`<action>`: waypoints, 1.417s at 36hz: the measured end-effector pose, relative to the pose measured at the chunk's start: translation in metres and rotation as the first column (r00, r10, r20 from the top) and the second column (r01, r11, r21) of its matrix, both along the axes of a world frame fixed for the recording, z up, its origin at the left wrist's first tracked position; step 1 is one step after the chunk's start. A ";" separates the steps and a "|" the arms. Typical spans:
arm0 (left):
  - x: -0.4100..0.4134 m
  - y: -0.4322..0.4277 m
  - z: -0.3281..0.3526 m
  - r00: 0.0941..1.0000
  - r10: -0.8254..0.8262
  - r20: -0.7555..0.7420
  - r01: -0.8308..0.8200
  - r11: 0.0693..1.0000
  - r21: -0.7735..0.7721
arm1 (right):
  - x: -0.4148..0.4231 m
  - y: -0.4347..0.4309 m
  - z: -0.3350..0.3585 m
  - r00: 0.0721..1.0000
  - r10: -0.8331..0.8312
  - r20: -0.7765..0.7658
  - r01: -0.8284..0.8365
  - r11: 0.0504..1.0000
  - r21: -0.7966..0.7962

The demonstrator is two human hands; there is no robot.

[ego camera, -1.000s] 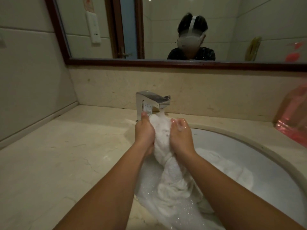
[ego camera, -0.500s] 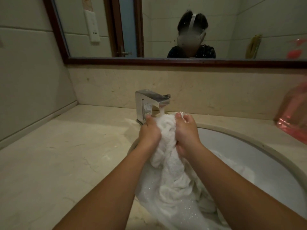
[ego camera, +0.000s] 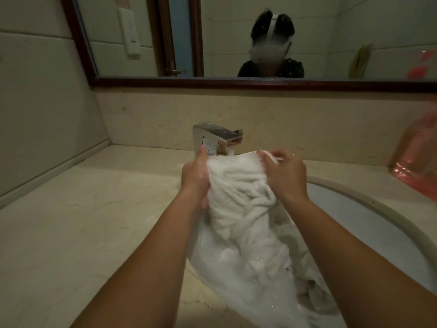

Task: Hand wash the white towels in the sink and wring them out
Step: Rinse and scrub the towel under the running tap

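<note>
The hands have spread apart: left hand (ego camera: 197, 179) and right hand (ego camera: 285, 175) now grip the soapy towel (ego camera: 238, 197) under the faucet (ego camera: 216, 138), above the sink (ego camera: 369, 209). Washing continues; wringing remains.

No text, label, brand or number can be read anywhere in this view.

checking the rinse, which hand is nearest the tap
The left hand: its raised thumb tip sits right at the faucet body. The right hand grips the towel farther over, clear of it.
</note>
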State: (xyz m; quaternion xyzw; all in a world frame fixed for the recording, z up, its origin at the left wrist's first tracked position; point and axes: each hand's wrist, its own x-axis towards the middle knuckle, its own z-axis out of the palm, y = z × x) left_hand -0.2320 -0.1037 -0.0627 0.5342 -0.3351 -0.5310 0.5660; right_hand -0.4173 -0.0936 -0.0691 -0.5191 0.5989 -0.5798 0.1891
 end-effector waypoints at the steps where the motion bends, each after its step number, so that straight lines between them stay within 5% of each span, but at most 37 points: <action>1: 0.001 -0.001 0.001 1.000 0.021 0.022 -0.020 1.000 -0.008 | -0.002 0.000 0.000 0.999 -0.021 -0.049 0.019 0.999 -0.028; 6: -0.003 0.003 -0.001 0.994 0.079 0.078 -0.079 0.997 -0.003 | -0.001 -0.005 -0.011 0.993 -0.068 0.093 0.061 0.995 0.072; 8: -0.002 0.003 -0.004 0.996 0.082 0.015 -0.083 0.996 0.029 | 0.002 -0.001 -0.016 0.932 0.115 0.343 -0.192 0.961 0.201; 11: 0.001 0.002 -0.007 0.994 0.079 -0.081 -0.073 0.995 0.075 | 0.001 0.015 -0.019 0.725 0.388 0.569 -0.644 0.674 0.361; 13: 0.000 0.001 -0.007 0.985 0.068 -0.159 -0.054 0.995 0.089 | 0.001 0.021 -0.022 0.720 0.514 0.466 -0.693 0.492 0.527; 15: -0.001 0.001 -0.007 0.963 0.056 -0.263 -0.024 0.992 0.122 | 0.001 0.020 -0.026 0.716 0.548 0.433 -0.686 0.434 0.584; 18: 0.000 0.001 -0.008 0.913 0.024 -0.408 0.043 0.987 0.155 | 0.001 0.016 -0.026 0.659 0.517 0.546 -0.748 0.524 0.407; 22: -0.001 0.007 -0.006 0.915 -0.112 -0.388 0.154 0.985 0.079 | 0.008 0.014 -0.020 0.409 0.473 0.780 -0.802 0.595 0.060; 27: -0.026 0.011 -0.019 0.941 -0.295 -0.165 0.302 0.953 0.019 | 0.020 0.008 -0.018 0.498 0.271 0.824 -0.644 0.752 0.142; 31: -0.038 -0.006 -0.037 0.961 -0.231 0.151 0.235 0.972 -0.003 | 0.030 0.011 -0.017 0.522 0.243 0.818 -0.569 0.813 0.121; 38: -0.031 0.015 -0.020 0.957 -0.186 0.221 0.188 0.982 0.012 | 0.027 0.016 -0.007 0.514 0.305 0.802 -0.585 0.808 0.068; 46: -0.001 0.009 -0.006 0.941 -0.210 -0.264 0.226 0.973 0.034 | -0.024 0.008 -0.004 0.636 0.208 0.743 -0.408 0.908 0.096; 51: 0.013 -0.002 -0.009 0.911 -0.238 -0.336 0.254 0.967 0.004 | -0.020 0.009 -0.006 0.648 0.203 0.734 -0.410 0.905 0.112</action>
